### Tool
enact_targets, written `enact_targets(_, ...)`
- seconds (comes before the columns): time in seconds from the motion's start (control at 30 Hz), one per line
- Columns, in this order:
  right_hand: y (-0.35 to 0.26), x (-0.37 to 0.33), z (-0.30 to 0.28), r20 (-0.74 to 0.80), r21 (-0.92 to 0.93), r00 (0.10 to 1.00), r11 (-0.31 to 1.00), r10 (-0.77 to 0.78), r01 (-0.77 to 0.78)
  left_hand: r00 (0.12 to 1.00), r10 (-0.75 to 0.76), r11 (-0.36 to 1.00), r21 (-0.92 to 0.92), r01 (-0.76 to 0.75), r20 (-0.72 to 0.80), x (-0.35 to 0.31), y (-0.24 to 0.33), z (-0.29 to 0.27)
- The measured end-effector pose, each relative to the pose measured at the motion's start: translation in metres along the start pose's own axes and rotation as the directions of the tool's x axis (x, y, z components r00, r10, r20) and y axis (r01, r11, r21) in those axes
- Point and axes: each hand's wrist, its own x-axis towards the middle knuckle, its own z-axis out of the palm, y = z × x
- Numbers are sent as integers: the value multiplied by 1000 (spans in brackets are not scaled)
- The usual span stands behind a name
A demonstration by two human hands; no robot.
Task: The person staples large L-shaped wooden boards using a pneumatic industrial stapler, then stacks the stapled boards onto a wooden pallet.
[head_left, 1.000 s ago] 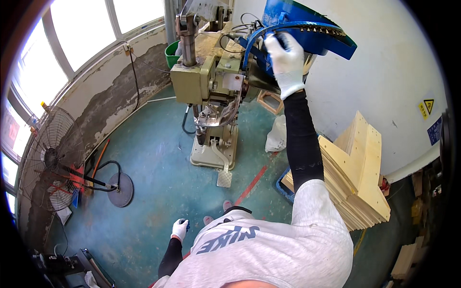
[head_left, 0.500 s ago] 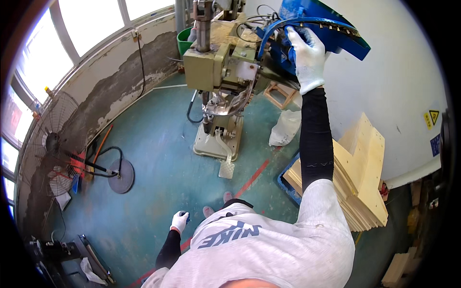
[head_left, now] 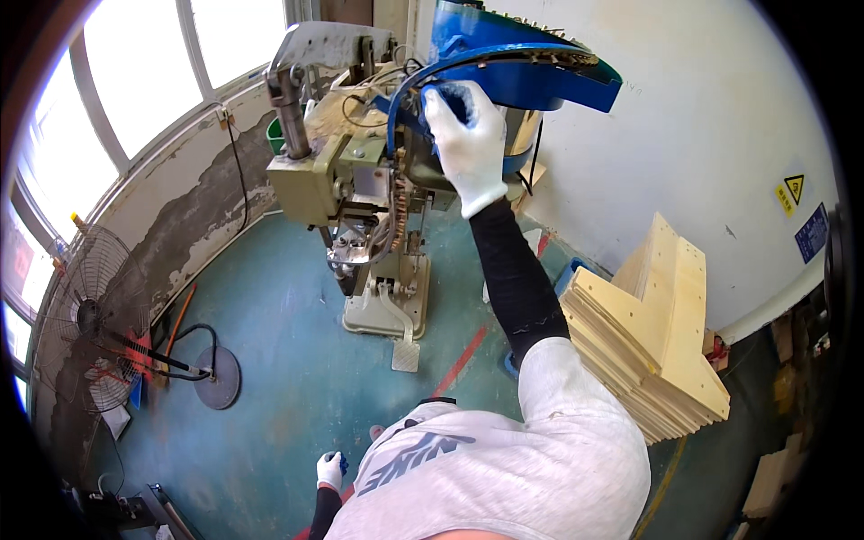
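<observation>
The teal floor (head_left: 270, 378) (marked with a red stripe (head_left: 463, 360)) bears a pedal press (head_left: 315, 191) and, left of it, a round-based fan (head_left: 88, 315).

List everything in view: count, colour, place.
Press machine: one, olive and grey, upper centre
Foot pedal: one, grey, at machine's base
Feeder bowl: one, blue, top centre
Curved rail: one, blue, along bowl
Bucket: one, green, behind machine
Fan: one, dark, left
Boards: one stack, pale wood, right; boards uncountable
Warning triangle: one, yellow, right wall
Wall sign: one, blue, below triangle
Windows: several panes, white, upper left
Floor line: red, centre
Shirt: one, grey, bottom
Left hand: one, white-gloved, bottom centre-left
Right hand: one, white-gloved, by rail
</observation>
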Motion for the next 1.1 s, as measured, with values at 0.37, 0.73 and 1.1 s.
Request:
enact_targets(0.37,29,-121,43,360,591,904,806,-229,-31,841,495,830,407,-382,-219,-80,1,116)
enact_targets(0.73,2,-374,68,982,-78,-186,848,-25,-524,268,50,930,-52,-363,-962,-278,-121,66)
enact_targets(1.1,-238,-562,99,763,195,-462,842,-452,-502,-185,-530,547,-167,-821,-827,-463,-227,-279)
